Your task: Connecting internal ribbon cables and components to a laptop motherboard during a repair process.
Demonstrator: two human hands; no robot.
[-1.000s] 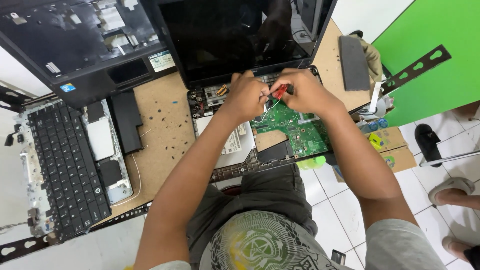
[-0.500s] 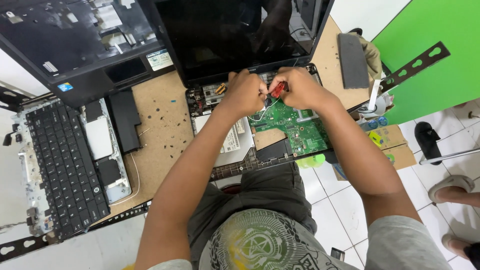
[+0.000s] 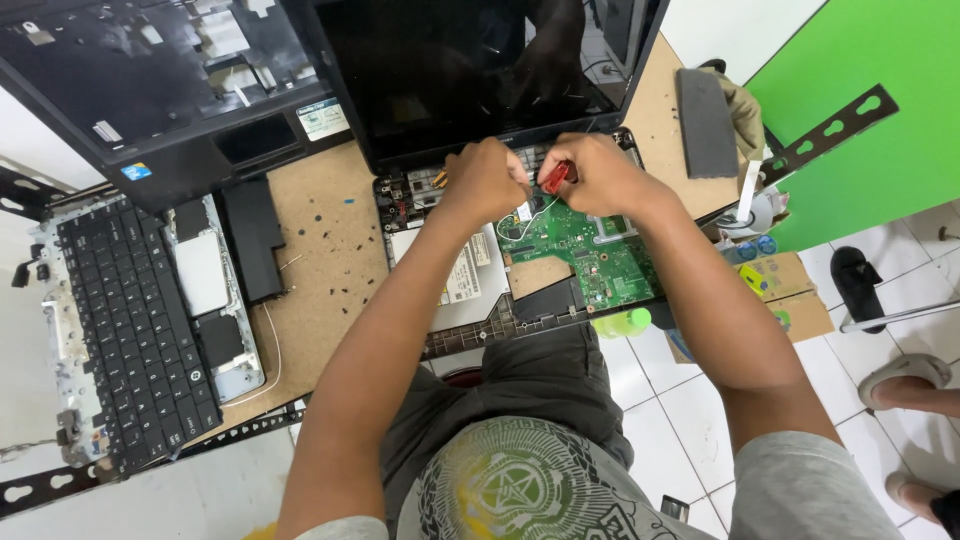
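1. The opened laptop (image 3: 520, 250) sits at upper centre of the frame, its top cover already off and the glossy green circuit board (image 3: 580, 245) bare; board and dark screen (image 3: 460, 70) remain attached
2. The right hand (image 3: 600, 175) curls its fingers around a red-handled screwdriver (image 3: 556, 176) over the board's upper edge
3. The left hand (image 3: 487, 180) is bunched, fingertips pressed down beside the tool; what they pinch cannot be told
4. At left lie a flat black keyboard (image 3: 125, 325) and a matte black plastic casing (image 3: 150, 80) on the brown chipboard table (image 3: 320, 250)

Red screwdriver handle (image 3: 556, 176), green circuit board (image 3: 575, 240) (black keyboard (image 3: 125, 320) nearby).
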